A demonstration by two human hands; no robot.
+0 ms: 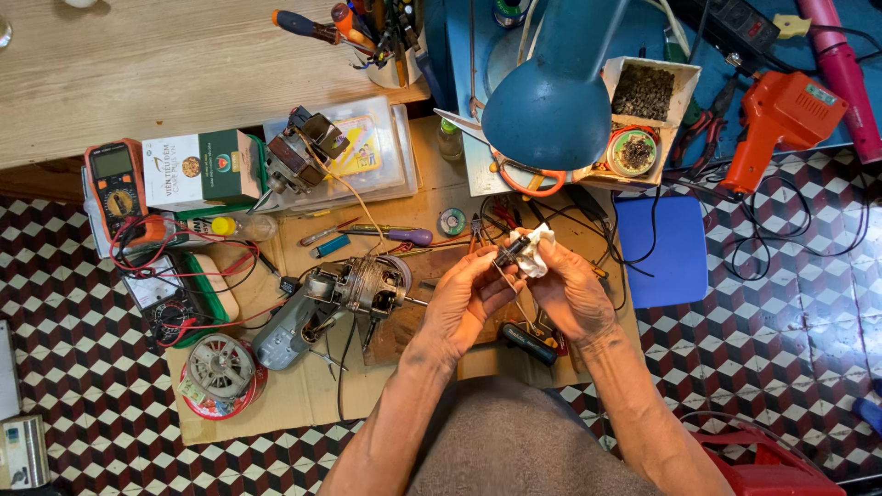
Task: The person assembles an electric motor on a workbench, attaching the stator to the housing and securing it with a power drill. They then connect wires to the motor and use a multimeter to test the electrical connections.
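Work surface: flattened cardboard sheet [303,404] spread over the checkered tile floor [92,386].

From my feed I see the cardboard carrying a grey fan motor [326,303] at centre, with a second motor [299,152] resting on clear plastic cases [377,152] toward the far edge. An orange multimeter [115,179] and a green-and-white box [197,170] sit at the far left corner, red leads trailing. A red round tin [220,377] holding a metal wheel lies at the near left (half off the sheet, I think). A purple-handled screwdriver [400,236] and small solder spool [451,221] lie mid-sheet. A blue stool [666,253] stands on the tiles, right.
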